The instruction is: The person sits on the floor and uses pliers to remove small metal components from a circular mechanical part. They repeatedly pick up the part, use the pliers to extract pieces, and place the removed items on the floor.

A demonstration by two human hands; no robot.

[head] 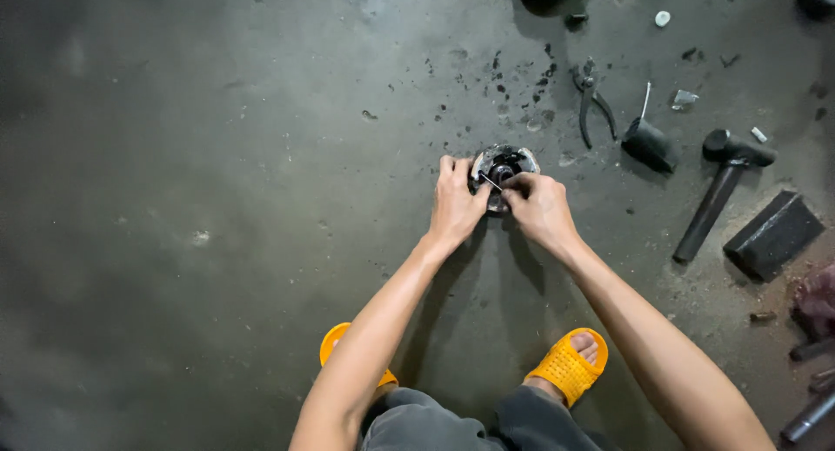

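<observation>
dark, stained concrete floor (217, 242) fills the view. fingers of the right hand (539, 209) pinch a thin metal pin (490, 182) laid across a round, dark metal hub part (502, 166); the left hand (457, 206) curls its fingers against that part's left edge, steadying it on the floor. to the right lie black pliers (591, 99), a short black cylinder (648, 144), a black hammer (720, 186) and a dark rectangular block (772, 233). near the viewer, two yellow perforated sandals (565, 364).
</observation>
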